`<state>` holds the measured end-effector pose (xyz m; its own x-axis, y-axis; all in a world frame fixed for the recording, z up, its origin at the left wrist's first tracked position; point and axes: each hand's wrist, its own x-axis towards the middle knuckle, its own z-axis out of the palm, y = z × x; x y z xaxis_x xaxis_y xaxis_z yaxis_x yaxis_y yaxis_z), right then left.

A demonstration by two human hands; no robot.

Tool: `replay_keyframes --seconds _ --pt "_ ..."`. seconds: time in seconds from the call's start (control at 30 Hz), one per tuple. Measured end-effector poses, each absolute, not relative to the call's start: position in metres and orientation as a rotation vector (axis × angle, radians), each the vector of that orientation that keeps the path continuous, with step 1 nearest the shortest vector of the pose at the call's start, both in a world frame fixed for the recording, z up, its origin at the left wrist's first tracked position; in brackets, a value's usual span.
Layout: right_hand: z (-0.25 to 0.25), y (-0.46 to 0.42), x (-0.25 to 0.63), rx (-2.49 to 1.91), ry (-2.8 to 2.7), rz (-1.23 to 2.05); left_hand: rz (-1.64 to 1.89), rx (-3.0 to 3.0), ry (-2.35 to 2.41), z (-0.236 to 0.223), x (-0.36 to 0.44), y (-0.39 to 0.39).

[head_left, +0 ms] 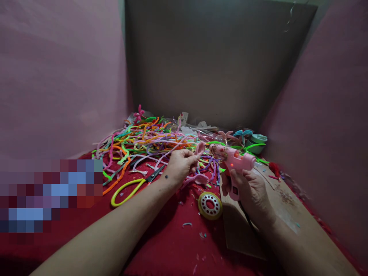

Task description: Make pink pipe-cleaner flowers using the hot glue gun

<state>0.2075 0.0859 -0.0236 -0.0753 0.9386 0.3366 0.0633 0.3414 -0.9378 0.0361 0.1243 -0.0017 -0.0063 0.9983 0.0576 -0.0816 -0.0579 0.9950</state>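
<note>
In my right hand (pixel 253 191) is a pink glue gun (pixel 241 163), its small light glowing red and its nozzle pointing left. My left hand (pixel 181 166) pinches a looped pink pipe cleaner (pixel 199 148) between thumb and fingers, a short way left of the nozzle. Another pink fuzzy piece (pixel 199 179) lies just below that hand. Beside my left wrist rest yellow-handled scissors (pixel 129 191), blades partly behind the hand. A roll of yellow tape (pixel 210 206) sits on the red cloth between my arms.
A tangled heap of colourful pipe cleaners (pixel 149 140) covers the back left. A cardboard sheet (pixel 287 207) lies under my right arm. Pink and blue fuzzy flowers (pixel 243 133) and a pale green container (pixel 257 143) stand behind. Scraps dot the red cloth (pixel 166 237). Walls close in the sides.
</note>
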Motion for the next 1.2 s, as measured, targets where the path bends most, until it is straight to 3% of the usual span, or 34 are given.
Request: replay_keyframes --seconds 1.2 --pt "-0.026 0.083 0.209 -1.028 -1.450 0.985 1.349 1.137 1.068 -0.003 0.034 0.128"
